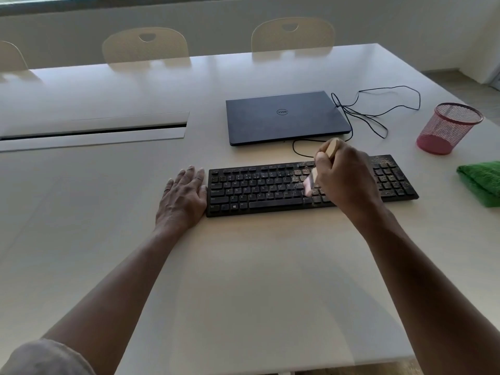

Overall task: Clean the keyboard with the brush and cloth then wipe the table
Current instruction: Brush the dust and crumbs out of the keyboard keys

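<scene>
On white table [243, 266], mid-right: black keyboard [270, 190], crumbs on right keys. Right hand [343, 180] grips wooden brush [331, 148], blurred bristles on keys. Left hand [184, 196] flat, fingers straight, against keyboard's left end. Green cloth [481, 182] right of keyboard. Closed laptop [284, 117], pink mesh cup [446, 128] behind.

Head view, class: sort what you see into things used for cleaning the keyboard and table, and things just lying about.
Part of the job: keyboard, brush in the right hand, green cloth, table, left hand steadying the keyboard.

Lying about: closed laptop, black cable, pink mesh pot, chairs.
</scene>
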`<state>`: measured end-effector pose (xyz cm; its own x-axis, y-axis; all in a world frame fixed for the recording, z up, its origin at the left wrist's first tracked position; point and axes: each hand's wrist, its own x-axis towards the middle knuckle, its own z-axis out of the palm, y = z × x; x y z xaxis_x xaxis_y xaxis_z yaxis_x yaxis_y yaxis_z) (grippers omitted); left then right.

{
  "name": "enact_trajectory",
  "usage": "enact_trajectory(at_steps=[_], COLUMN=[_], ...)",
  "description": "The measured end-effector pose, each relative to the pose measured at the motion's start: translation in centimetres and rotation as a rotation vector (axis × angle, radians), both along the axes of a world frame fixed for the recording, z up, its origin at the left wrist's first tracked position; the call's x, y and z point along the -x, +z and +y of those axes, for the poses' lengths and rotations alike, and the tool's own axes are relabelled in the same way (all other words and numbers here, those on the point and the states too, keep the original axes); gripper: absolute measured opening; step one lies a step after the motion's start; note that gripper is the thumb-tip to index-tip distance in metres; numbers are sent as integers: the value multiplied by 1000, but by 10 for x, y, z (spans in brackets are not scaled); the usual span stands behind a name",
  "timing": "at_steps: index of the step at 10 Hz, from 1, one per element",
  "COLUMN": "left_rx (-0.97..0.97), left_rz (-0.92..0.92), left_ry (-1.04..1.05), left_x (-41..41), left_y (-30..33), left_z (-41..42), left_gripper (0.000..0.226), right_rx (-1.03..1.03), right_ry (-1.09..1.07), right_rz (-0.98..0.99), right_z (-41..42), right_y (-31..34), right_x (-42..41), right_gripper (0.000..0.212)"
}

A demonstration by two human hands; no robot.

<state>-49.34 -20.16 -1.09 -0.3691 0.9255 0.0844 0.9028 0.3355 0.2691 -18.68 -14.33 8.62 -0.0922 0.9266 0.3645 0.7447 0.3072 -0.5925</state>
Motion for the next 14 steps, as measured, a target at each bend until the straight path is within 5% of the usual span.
enact_trajectory(at_steps=[3, 13, 14], left_rx=[6, 34, 37], left_rz=[5, -33, -40], left_ry=[1, -48, -53], left_x=[0, 3, 4], left_y=[0, -1, -1], left_z=[0, -3, -2], left_gripper=[54, 57, 58], right_rx=[164, 188, 304], right_ry=[194, 66, 59], right_rz=[-11, -33, -61], right_z=[-2, -16, -15], right_y=[-3, 11, 7], right_x=[6, 42, 43], right_gripper=[19, 23, 26])
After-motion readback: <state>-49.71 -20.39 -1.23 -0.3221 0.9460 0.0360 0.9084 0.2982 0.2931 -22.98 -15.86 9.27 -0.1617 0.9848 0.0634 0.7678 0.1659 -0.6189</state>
